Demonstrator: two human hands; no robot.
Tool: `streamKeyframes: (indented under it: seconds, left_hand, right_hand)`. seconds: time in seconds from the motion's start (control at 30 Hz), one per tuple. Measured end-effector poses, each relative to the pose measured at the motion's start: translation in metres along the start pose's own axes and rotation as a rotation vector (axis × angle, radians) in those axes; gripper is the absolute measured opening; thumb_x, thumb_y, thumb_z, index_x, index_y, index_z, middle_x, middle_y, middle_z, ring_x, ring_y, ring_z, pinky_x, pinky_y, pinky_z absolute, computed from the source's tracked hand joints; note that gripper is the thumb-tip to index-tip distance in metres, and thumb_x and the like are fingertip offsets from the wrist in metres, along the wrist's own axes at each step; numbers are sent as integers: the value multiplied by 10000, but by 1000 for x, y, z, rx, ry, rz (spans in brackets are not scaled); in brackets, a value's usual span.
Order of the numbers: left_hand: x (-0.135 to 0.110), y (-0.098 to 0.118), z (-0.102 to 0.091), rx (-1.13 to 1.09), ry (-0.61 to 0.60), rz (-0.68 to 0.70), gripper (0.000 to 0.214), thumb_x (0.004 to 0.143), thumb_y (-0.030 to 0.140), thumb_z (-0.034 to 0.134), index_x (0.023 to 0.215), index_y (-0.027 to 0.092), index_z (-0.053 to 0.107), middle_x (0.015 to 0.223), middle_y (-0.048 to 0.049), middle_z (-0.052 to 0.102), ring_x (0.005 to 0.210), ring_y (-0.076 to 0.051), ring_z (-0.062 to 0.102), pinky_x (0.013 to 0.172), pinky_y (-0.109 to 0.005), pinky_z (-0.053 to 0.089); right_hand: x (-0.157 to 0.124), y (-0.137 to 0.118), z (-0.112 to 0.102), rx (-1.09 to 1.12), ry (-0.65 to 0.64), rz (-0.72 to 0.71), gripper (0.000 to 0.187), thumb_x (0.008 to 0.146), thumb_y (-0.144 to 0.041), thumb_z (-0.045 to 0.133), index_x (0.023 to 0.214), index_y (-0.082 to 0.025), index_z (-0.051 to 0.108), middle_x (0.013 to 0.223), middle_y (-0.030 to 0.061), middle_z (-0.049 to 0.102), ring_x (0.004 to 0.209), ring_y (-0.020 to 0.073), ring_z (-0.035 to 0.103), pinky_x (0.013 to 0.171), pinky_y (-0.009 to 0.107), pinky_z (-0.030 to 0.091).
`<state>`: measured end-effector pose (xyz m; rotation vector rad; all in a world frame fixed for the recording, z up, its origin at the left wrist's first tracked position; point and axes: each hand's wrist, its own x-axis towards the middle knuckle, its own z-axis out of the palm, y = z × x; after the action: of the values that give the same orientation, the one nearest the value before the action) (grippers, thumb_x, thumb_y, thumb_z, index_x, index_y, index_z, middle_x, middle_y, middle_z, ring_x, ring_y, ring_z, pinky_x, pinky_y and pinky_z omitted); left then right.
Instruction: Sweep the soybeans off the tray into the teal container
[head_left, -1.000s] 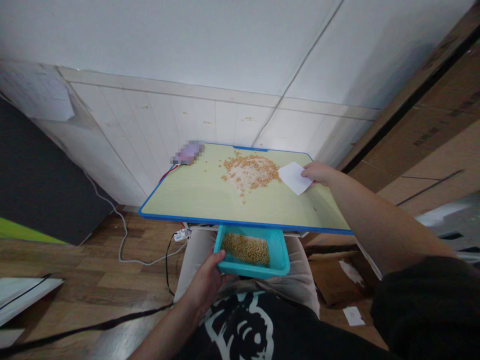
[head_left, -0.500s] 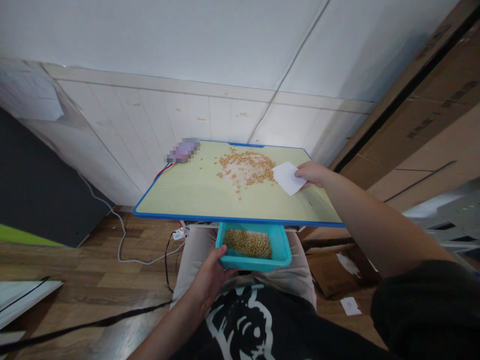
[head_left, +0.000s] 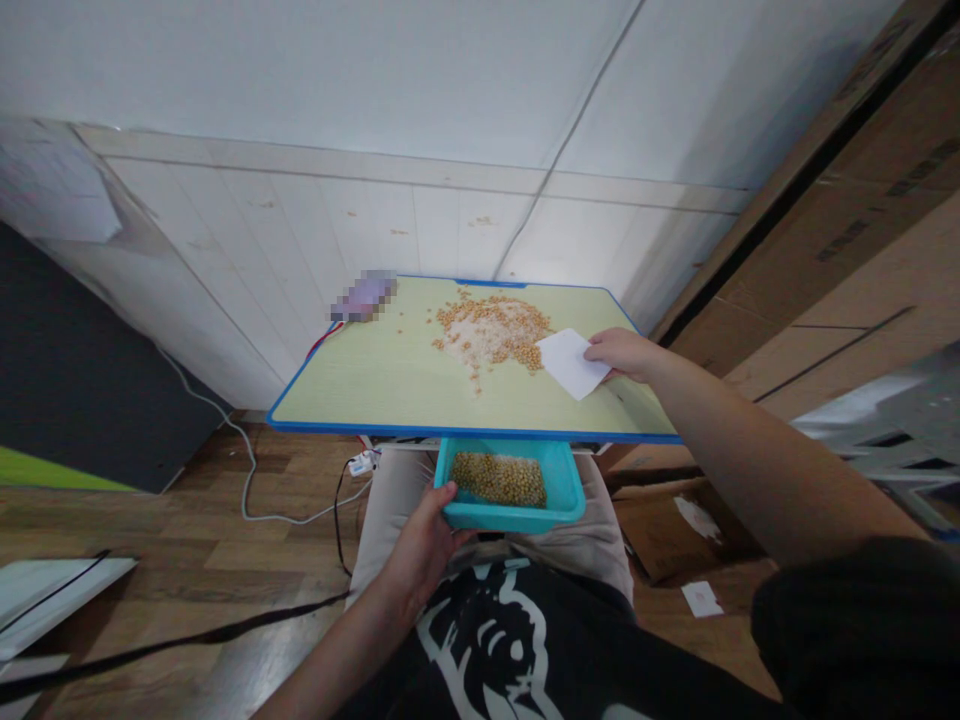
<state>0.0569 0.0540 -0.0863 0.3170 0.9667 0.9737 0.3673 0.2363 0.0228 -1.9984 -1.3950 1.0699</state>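
Note:
My right hand (head_left: 621,354) pinches a white card (head_left: 573,362) by its right side, low over the table (head_left: 360,395). The card's left edge meets the right side of a loose pile of tan beans (head_left: 529,322) mixed with pale rice-like grains (head_left: 480,338). Down at my lap, my left hand (head_left: 426,535) grips the near left corner of a turquoise plastic tray (head_left: 517,519), thumb over the rim. Greenish-tan beans (head_left: 499,480) with some pale grains lie in the tray, whose far edge sits under the table's front edge.
A pixelated purplish object (head_left: 366,296) with a red cord lies at the table's back left corner. White wall panels (head_left: 360,225) stand behind the table. Cardboard boxes (head_left: 840,245) lean at the right. An open carton (head_left: 675,525) and cables (head_left: 247,470) are on the floor.
The card in my right hand has shifted slightly left and toward me along the pile's right edge. A few beans there have moved nearer. My left hand still holds the tray.

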Motion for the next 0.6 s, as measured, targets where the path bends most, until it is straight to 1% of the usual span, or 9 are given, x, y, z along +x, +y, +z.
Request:
streamKeyframes:
  seconds: [0.13,0.3,0.43,0.6]
  left_hand:
    - [-1,0,0,-5,-7,-6,503,913,324,625,1391,179,573,1435,-148,672,1259,-316,673,967,-441,601]
    - [-1,0,1,12,8,0,477,928,324,596,1385,190,582,1438,-134,673,1267,-316,668,973,-450,600]
    - [-2,1,2,20,22,-4,475,927,314,596,1384,187,582,1431,-130,679,1262,-309,672,965,-435,603]
    - [-2,2,1,29,28,-8,475,925,317,603,1380,184,585,1412,-127,692,1239,-302,682,955,-429,606]
  right_hand:
    - [2,7,0,-29,-44,-24,113,716,-37,674,704,-149,661,633,39,681,613,189,667,567,270,553]
    - [3,14,-2,-77,-99,-52,83,726,-100,682,791,-152,684,670,43,693,641,189,667,547,257,536]
    - [-4,14,-2,-134,-142,-88,57,730,-126,675,782,-150,679,640,36,664,615,164,634,493,217,481]
    - [-18,8,1,-134,-151,-92,46,730,-141,687,772,-159,686,654,37,673,622,168,630,510,228,479]
